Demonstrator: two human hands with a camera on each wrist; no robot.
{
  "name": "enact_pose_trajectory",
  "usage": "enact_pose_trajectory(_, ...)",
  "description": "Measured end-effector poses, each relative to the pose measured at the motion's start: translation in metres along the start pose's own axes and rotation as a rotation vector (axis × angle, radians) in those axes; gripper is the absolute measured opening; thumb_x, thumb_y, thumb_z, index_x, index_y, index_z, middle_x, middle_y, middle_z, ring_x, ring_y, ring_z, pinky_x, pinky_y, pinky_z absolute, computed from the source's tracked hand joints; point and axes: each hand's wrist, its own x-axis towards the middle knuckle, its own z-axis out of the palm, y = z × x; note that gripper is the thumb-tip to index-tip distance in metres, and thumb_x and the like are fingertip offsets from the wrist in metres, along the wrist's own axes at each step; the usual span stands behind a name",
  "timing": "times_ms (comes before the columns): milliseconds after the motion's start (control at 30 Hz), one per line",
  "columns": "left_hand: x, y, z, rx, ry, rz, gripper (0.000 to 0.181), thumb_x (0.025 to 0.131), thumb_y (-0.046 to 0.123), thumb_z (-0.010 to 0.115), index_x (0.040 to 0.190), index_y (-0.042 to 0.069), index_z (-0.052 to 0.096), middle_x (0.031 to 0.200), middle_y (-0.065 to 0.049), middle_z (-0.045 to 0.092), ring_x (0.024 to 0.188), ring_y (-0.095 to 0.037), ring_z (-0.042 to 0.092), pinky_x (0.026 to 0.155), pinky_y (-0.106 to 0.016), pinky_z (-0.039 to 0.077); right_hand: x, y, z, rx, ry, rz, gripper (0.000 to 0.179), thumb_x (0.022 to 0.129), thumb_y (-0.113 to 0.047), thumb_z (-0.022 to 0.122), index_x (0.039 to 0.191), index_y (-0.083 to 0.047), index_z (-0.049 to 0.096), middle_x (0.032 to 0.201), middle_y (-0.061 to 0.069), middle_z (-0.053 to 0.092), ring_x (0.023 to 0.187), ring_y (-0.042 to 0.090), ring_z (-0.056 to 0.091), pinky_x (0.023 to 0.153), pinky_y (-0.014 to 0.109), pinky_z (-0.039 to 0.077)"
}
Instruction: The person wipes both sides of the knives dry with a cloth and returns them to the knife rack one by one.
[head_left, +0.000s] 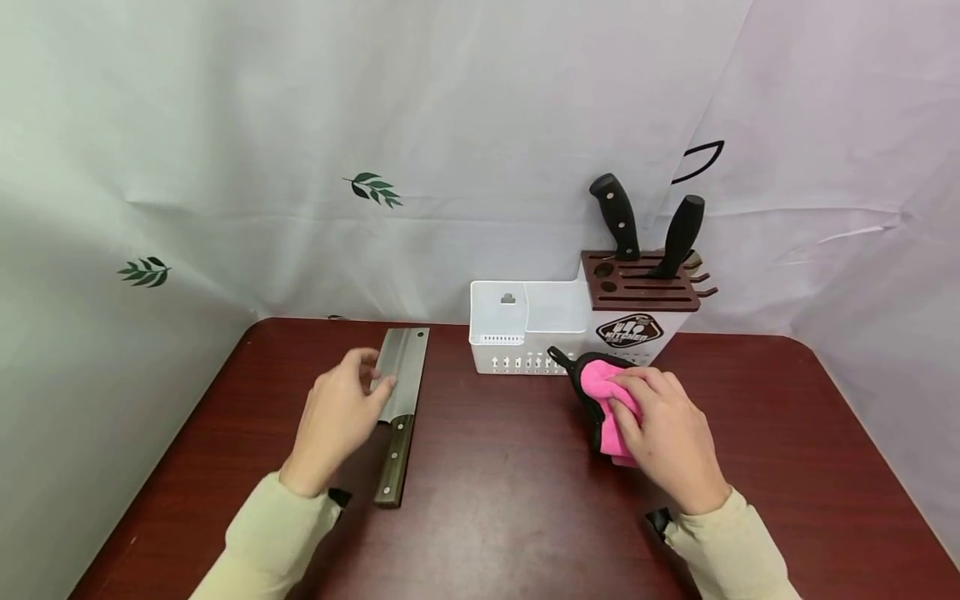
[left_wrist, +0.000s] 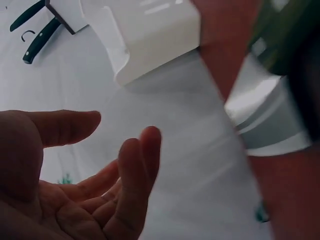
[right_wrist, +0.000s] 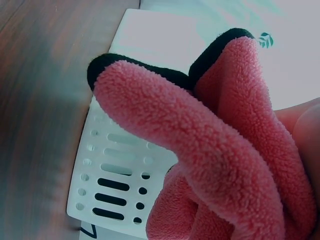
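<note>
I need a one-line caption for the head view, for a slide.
Left hand reaches over a cleaver on the table; right hand grips a pink cloth before a knife block.

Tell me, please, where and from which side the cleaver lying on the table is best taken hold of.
Probably by its wooden handle. The cleaver lies flat, handle toward the person and blade pointing away, so coming from the near edge of the table keeps fingers off the steel. The left hand hovers open beside the blade and is nearest.
</note>
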Motion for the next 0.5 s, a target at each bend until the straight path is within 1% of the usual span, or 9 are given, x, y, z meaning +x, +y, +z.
enact_pose_trajectory(100, -0.014, -0.009, 0.006, 0.007, -0.047, -0.059, 0.046, 0.093, 0.025, 0.069, 0.131, 0.001, 0.058, 0.105, -0.013, 0.071, 0.084, -0.026, 0.067, 0.073, -0.047, 0.051, 0.000, 0.000, 0.000, 0.001, -0.001, -0.006, 0.018, 0.087, -0.013, 0.072, 0.102, -0.004, 0.073, 0.108, 0.007, 0.067, 0.096, 0.026, 0.057, 0.070, 0.049, 0.054)
enact_pose_trajectory(200, -0.025, -0.016, 0.013, 0.025, -0.086, -0.096, 0.048, 0.092, 0.027, 0.070, 0.130, 0.000, 0.059, 0.099, -0.010, 0.071, 0.082, -0.026, 0.067, 0.074, -0.048, 0.051, 0.001, 0.000, 0.000, 0.001, -0.002, -0.007, 0.018, 0.087, -0.013, 0.072, 0.102, -0.004, 0.073, 0.108, 0.007, 0.067, 0.096, 0.026, 0.057, 0.070, 0.048, 0.055)
enact_pose_trajectory(267, -0.032, -0.020, 0.017, 0.045, -0.117, -0.109, 0.049, 0.091, 0.030, 0.072, 0.127, -0.002, 0.061, 0.096, -0.010, 0.072, 0.081, -0.028, 0.067, 0.073, -0.050, 0.051, 0.001, 0.000, 0.000, -0.001, -0.003, -0.007, 0.018, 0.087, -0.013, 0.073, 0.102, -0.004, 0.074, 0.108, 0.007, 0.067, 0.096, 0.026, 0.057, 0.070, 0.048, 0.055)
enact_pose_trajectory(400, -0.044, -0.024, 0.024, 0.101, -0.186, -0.130, 0.049, 0.090, 0.035, 0.074, 0.119, -0.003, 0.063, 0.096, -0.017, 0.072, 0.085, -0.037, 0.068, 0.072, -0.054, 0.051, -0.001, 0.000, 0.000, -0.004, -0.007, 0.001, 0.018, 0.087, -0.013, 0.073, 0.102, -0.004, 0.074, 0.108, 0.007, 0.067, 0.096, 0.026, 0.057, 0.070, 0.048, 0.055)
enact_pose_trajectory(500, -0.049, -0.026, 0.029, 0.125, -0.217, -0.147, 0.050, 0.089, 0.036, 0.074, 0.116, -0.005, 0.062, 0.097, -0.020, 0.071, 0.087, -0.040, 0.068, 0.073, -0.056, 0.051, -0.001, -0.001, 0.000, -0.004, -0.011, 0.003, 0.018, 0.087, -0.013, 0.073, 0.102, -0.004, 0.074, 0.108, 0.007, 0.067, 0.096, 0.026, 0.057, 0.070, 0.049, 0.055)
